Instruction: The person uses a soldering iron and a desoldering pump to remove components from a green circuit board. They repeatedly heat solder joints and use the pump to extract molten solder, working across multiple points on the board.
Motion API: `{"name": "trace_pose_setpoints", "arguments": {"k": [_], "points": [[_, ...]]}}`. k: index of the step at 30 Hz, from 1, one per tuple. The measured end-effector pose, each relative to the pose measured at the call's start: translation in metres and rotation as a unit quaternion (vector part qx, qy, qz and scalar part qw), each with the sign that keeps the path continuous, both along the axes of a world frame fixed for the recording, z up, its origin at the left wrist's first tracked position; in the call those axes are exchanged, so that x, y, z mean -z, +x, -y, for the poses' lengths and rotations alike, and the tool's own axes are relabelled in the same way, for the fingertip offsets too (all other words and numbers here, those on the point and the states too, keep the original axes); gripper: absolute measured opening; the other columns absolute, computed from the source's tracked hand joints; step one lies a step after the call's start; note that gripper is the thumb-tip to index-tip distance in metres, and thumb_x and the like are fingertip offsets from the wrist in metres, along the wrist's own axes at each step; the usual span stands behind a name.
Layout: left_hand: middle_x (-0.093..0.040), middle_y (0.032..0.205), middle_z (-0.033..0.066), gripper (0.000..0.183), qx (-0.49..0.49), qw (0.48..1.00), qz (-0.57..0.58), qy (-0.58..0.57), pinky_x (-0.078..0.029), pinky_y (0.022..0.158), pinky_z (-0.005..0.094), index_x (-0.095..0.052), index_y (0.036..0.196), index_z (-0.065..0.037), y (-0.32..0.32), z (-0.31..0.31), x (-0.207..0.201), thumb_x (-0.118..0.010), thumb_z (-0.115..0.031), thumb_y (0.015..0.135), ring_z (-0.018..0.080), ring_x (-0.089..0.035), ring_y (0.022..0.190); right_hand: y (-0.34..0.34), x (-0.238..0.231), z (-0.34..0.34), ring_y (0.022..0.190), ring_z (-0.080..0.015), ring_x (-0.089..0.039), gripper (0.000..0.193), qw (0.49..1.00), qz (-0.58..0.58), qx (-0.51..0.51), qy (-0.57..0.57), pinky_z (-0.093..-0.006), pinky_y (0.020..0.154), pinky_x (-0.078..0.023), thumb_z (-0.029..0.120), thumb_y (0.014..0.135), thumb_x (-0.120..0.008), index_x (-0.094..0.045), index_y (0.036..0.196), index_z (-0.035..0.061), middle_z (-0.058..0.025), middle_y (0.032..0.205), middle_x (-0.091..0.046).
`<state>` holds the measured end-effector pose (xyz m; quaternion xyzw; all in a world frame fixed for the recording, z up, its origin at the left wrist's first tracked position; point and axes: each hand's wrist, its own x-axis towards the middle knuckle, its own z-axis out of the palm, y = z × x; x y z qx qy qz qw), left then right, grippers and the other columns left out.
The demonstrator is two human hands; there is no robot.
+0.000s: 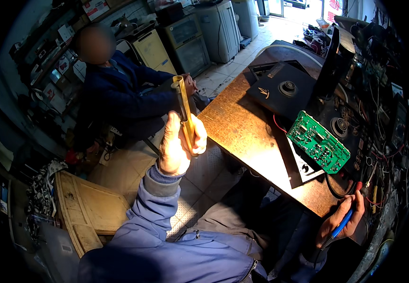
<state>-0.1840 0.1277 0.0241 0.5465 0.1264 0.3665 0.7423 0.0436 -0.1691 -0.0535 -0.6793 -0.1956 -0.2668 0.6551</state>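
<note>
Raised in the middle of the view, my left hand [178, 153] is closed around a gold-coloured metal tube [185, 106]. The tube stands nearly upright, with a round end at the top and a slot in its side. At the table's near right corner, my right hand [341, 221] grips a blue-handled soldering iron [340, 228], its cord running from the lower end. A green circuit board [318, 143] with many small parts lies tilted on an opened black appliance, beyond my right hand. A red wire [279, 123] shows beside the board.
The worn wooden table [233, 118] carries a black panel [280, 87] with a round coil mark. Cables and tools [379, 174] crowd the right side. Another person [124, 94] sits at the left, hands together. A wooden chair [91, 207] stands at lower left, washing machines [216, 30] behind.
</note>
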Motion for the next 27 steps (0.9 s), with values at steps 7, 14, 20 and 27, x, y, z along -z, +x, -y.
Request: {"name": "trace_pose_setpoints", "arguments": {"k": [7,14,20,27], "points": [[-0.046,0.071,0.0044,0.055,0.007,0.998,0.067,-0.006,-0.035,0.057,0.0276,-0.051,0.086,-0.006,0.003,0.003,-0.018,-0.035,-0.058,0.092,0.0141,-0.042,0.063,0.0,-0.001,-0.001,0.084,-0.0119,-0.057,0.027,1.0,0.015,0.003,0.004,-0.0217,0.077,-0.046,0.002,0.094,-0.056,-0.058,0.119,-0.0055,-0.0093,0.096,-0.061],[-0.036,0.06,0.0014,0.08,0.065,0.995,0.053,0.054,-0.027,0.052,0.0262,-0.034,0.056,-0.012,-0.005,-0.003,-0.03,-0.026,-0.088,0.079,0.013,-0.033,0.054,-0.002,-0.005,-0.006,0.082,-0.0113,-0.056,0.027,1.0,0.014,0.002,0.004,-0.021,0.075,-0.046,0.003,0.094,-0.056,-0.059,0.119,-0.0056,-0.0097,0.095,-0.062],[-0.035,0.059,0.001,0.077,0.032,0.992,0.081,0.088,-0.026,0.052,0.0262,-0.033,0.056,-0.012,-0.007,-0.01,-0.044,-0.03,-0.085,0.08,0.0124,-0.032,0.054,-0.005,-0.011,-0.011,0.081,-0.0112,-0.057,0.027,0.999,0.036,0.031,-0.006,-0.0208,0.074,-0.046,0.004,0.095,-0.056,-0.059,0.119,-0.0063,-0.0097,0.093,-0.063],[-0.033,0.057,-0.0003,0.073,0.007,0.993,0.088,0.079,-0.024,0.048,0.0252,-0.03,0.056,-0.013,-0.004,-0.005,-0.054,-0.031,-0.081,0.082,0.0109,-0.029,0.05,0.0,-0.003,-0.002,0.087,-0.0114,-0.058,0.028,0.999,0.032,0.011,-0.025,-0.0216,0.08,-0.047,0.006,0.096,-0.055,-0.058,0.122,-0.004,-0.0103,0.104,-0.063]]}}
